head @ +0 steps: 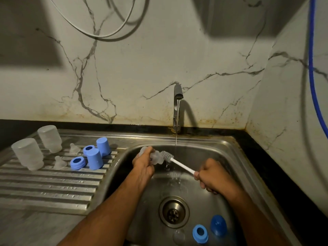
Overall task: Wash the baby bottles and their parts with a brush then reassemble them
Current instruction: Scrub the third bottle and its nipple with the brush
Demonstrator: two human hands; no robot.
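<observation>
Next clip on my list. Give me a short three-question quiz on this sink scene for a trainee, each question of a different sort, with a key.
1. True or false: water is running from the grey metal tap.
2. How many frosted clear plastic bottles stand upside down on the ribbed steel drainboard?
3. Which hand holds the white-handled bottle brush? A) left B) right C) neither

Key
1. True: a thin stream falls into the steel sink.
2. Two: one nearer the front, one behind it.
3. B: the right hand grips the handle, while the left hand holds a clear bottle at the bristles.
</observation>
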